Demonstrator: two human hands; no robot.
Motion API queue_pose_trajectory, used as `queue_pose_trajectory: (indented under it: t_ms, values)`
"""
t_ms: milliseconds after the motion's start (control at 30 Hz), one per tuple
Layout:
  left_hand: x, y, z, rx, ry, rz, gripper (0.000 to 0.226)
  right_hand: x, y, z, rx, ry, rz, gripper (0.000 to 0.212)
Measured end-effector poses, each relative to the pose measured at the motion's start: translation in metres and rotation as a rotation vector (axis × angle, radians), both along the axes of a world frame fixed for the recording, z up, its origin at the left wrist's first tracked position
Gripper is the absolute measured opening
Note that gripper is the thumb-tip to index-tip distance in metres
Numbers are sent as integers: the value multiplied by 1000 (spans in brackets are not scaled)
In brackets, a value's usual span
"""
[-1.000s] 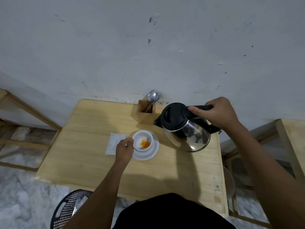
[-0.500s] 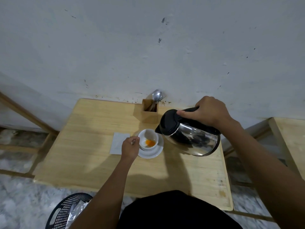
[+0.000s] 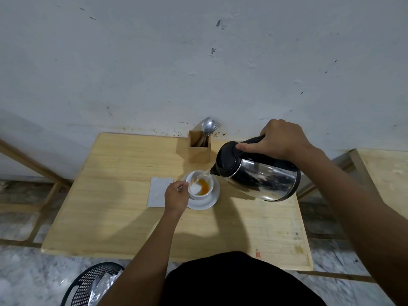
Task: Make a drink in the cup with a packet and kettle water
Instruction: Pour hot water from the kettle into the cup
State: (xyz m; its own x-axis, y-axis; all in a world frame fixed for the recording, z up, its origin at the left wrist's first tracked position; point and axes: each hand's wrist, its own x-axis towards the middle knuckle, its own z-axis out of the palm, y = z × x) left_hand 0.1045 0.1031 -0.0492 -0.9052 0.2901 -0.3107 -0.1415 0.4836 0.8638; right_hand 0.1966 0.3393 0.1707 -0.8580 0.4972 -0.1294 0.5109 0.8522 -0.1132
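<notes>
A white cup stands on a white saucer in the middle of the wooden table. Orange powder and liquid lie inside the cup. My left hand pinches the cup's handle on its left side. My right hand grips the black handle of a steel kettle. The kettle is tilted to the left, spout over the cup's rim, and a stream of water runs into the cup.
A white napkin lies just left of my left hand. A wooden holder with spoons stands by the wall behind the cup. A black mesh bin with wrappers sits on the floor at lower left. Another wooden table stands to the right.
My right hand has brought the kettle left and tipped it further, so water now flows into the cup. My left hand has stayed on the cup's handle.
</notes>
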Motion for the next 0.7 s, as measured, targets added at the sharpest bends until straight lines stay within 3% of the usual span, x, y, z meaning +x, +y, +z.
queue_pose_trajectory:
  t_ms: [700]
  values:
    - [0,0,1,-4,42,-2,24,16,-1,9,9,-19,-51,78]
